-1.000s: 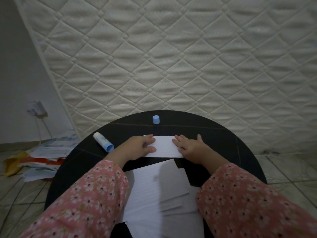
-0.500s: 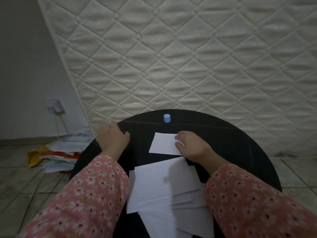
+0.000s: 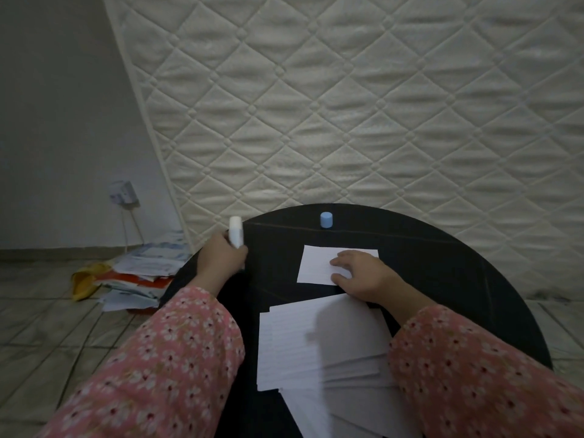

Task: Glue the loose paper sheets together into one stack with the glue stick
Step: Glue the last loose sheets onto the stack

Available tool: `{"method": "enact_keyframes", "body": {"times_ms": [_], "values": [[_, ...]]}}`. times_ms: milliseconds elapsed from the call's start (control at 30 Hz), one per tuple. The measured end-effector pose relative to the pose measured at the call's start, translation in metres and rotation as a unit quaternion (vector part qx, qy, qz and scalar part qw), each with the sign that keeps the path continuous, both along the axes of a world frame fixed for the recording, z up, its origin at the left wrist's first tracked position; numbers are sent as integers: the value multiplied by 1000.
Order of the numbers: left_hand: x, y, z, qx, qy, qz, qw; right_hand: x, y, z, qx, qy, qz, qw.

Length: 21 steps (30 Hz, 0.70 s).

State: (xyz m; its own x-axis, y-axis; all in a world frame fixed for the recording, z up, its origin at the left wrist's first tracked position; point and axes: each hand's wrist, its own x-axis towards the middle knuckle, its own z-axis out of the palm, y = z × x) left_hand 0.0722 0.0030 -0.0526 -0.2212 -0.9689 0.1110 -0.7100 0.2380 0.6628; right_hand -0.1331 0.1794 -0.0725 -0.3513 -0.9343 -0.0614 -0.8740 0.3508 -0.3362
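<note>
I see my left hand at the left edge of the round black table, its fingers curled round the white glue stick. The stick stands nearly upright out of the top of the fist, its rounded white end uppermost; the lower part of the tube is hidden inside the grip, so I cannot tell which end is exposed.

My right hand lies flat on the small white rectangular paper sheet in the middle of the table, fingers stretched out and slightly spread, pressing down on the sheet's right half. The sheet's left half shows bare, and it lies flat on the dark surface.

The small light-blue cylindrical cap stands upright near the far rim of the table, well apart from both hands and from the stick.

Closer to me, a loose fanned pile of white lined paper sheets covers the near part of the table, the pieces overlapping at uneven angles. It sits between my two pink floral sleeves.

Behind the table a cream quilted mattress leans upright. On the tiled floor to the left lies a heap of scattered papers, with a wall socket above it.
</note>
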Motion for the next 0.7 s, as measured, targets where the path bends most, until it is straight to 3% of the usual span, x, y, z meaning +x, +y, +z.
{"method": "enact_keyframes", "body": {"times_ms": [133, 567, 633, 700], "values": [[-11, 16, -3, -49, 92, -32, 994, -4, 1, -2, -1, 5, -4, 1000], [-8, 21, -13, -84, 130, -41, 987, -6, 5, -2, -24, -2, 15, 1000], [-4, 28, -3, -167, 139, -1, 976, -8, 7, 1, -92, -2, 10, 996], [-4, 39, 9, -316, 137, -29, 938, -10, 9, 5, -146, 13, -23, 989]]}}
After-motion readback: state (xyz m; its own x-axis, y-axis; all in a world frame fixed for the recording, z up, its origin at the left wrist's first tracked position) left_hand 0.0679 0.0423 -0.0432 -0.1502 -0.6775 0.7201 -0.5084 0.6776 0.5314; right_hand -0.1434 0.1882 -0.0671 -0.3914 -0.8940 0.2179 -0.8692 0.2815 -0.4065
